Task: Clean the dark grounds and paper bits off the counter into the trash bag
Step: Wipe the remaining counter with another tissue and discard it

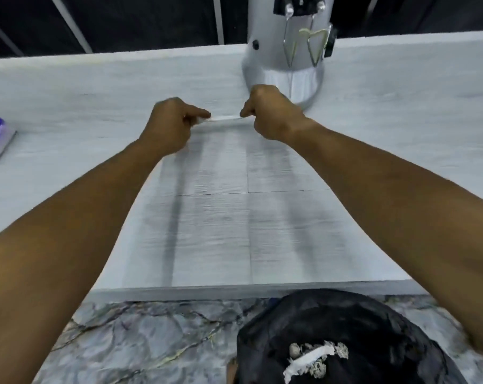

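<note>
Two hands, left (173, 123) and right (268, 115), each pinched shut on an end of a white strip (225, 118), stretched left-right above the counter (68, 101). Trash bag (345, 328) open on floor below, paper bits (312, 356) inside.

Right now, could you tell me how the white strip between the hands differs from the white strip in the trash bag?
The strip between the hands is stretched taut and level above the counter, pinched by the left hand and right hand. The strip in the trash bag lies loose and slanted among crumpled debris, and no hand touches it. Both are narrow and white.
</note>
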`<action>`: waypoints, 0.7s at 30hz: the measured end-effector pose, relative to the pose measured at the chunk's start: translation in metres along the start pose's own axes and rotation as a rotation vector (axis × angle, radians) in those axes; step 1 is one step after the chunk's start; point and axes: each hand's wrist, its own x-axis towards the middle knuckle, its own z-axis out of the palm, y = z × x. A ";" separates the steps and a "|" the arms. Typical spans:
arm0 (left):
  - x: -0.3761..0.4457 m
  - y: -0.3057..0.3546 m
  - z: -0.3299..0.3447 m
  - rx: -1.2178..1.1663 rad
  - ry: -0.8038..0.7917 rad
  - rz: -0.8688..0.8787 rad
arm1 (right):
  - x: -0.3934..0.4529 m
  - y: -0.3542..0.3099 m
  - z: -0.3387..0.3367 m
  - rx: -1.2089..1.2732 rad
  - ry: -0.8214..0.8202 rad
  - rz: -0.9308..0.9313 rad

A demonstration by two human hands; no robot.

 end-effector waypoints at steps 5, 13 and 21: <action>0.030 -0.050 -0.005 0.005 -0.026 -0.103 | 0.056 -0.023 0.016 -0.026 -0.041 0.027; -0.036 -0.021 0.015 0.037 -0.039 -0.059 | 0.007 -0.010 0.014 -0.118 -0.114 -0.150; -0.143 0.108 0.053 -0.175 -0.183 -0.056 | -0.181 0.048 -0.035 -0.109 -0.065 -0.226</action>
